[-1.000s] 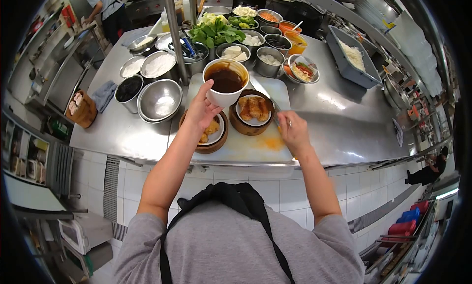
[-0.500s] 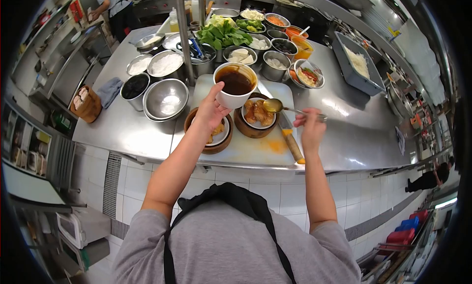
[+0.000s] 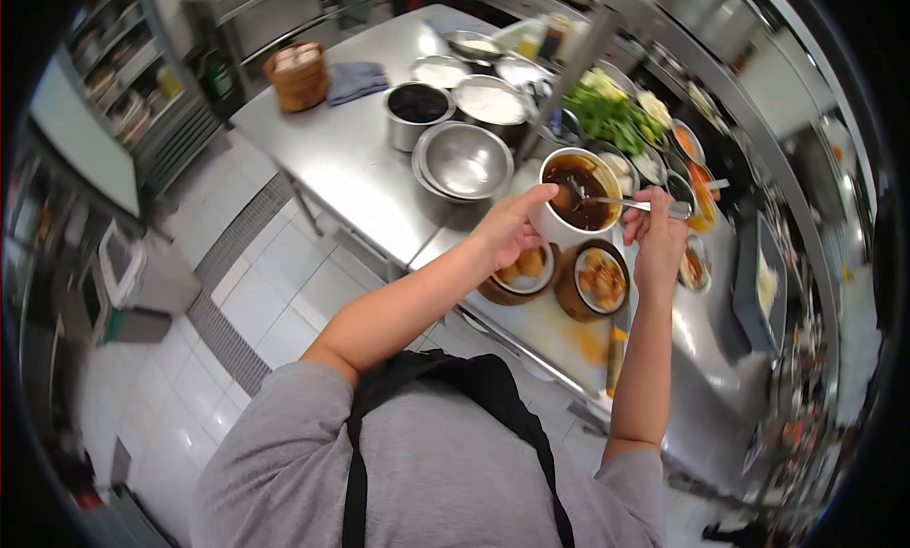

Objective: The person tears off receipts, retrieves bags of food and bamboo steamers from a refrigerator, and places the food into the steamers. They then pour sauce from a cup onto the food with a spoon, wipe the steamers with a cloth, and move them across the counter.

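Observation:
My left hand (image 3: 512,228) grips a white cup (image 3: 561,229) of dark brown sauce, thumb at the rim and fingers against its side. In my right hand (image 3: 658,233) is a metal spoon (image 3: 621,201), its bowl dipped in the sauce. Below the cup, two small bamboo steamers stand side by side on the white cutting board (image 3: 555,341). The right steamer (image 3: 570,290) holds a white bowl of brown, glazed pieces (image 3: 603,281). The left steamer (image 3: 500,294) has similar food, partly hidden by my left hand.
A knife handle (image 3: 616,358) lies right of the steamers. Nested metal bowls (image 3: 464,161), a pot of dark contents (image 3: 413,131) and leafy greens (image 3: 616,117) stand beyond. Another bamboo steamer (image 3: 297,91) sits near a grey cloth (image 3: 356,82). A metal post (image 3: 555,98) rises from the table.
The spoon has gone from over the right steamer's food into the cup of sauce. My right hand has come closer to the cup. The whole view has turned and tilted.

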The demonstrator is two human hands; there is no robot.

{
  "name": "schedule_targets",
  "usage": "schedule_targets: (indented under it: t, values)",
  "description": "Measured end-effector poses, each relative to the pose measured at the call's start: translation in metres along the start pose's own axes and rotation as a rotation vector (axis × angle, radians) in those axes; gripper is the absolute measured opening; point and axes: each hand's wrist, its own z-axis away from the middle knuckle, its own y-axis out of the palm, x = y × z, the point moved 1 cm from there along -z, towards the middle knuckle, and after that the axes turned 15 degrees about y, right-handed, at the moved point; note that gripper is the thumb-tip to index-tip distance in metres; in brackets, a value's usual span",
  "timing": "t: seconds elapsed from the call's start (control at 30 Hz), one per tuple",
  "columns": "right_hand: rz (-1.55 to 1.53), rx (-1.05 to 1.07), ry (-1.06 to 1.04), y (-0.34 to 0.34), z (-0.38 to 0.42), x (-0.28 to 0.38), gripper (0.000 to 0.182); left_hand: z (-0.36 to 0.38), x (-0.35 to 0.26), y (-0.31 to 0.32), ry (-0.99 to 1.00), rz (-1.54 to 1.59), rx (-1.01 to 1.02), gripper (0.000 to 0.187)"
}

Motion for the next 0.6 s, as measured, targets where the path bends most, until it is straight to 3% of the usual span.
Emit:
schedule_targets:
  t: [0.1, 0.17, 0.27, 0.4, 0.6]
  values:
    - [0.256, -0.013, 0.031, 0.054, 0.004, 0.001, 0.031, 0.032, -0.034, -0.031, 0.100, 0.077, -0.094, 0.049]
    - [0.411, 0.223, 0.207, 0.086, 0.009, -0.016, 0.040, 0.057, -0.057, -0.063, 0.174, 0.025, -0.148, 0.045]
    - [0.122, 0.550, 0.438, 0.155, 0.028, -0.045, 0.032, 0.099, -0.085, -0.113, 0.266, -0.069, -0.241, 0.040]
    - [0.105, 0.674, 0.576, 0.254, 0.061, -0.071, 0.024, 0.155, -0.104, -0.197, 0.269, -0.051, -0.388, 0.041]
    - [0.108, 0.672, 0.727, 0.389, 0.093, -0.158, 0.022, 0.209, -0.141, -0.320, 0.239, -0.106, -0.550, 0.052]
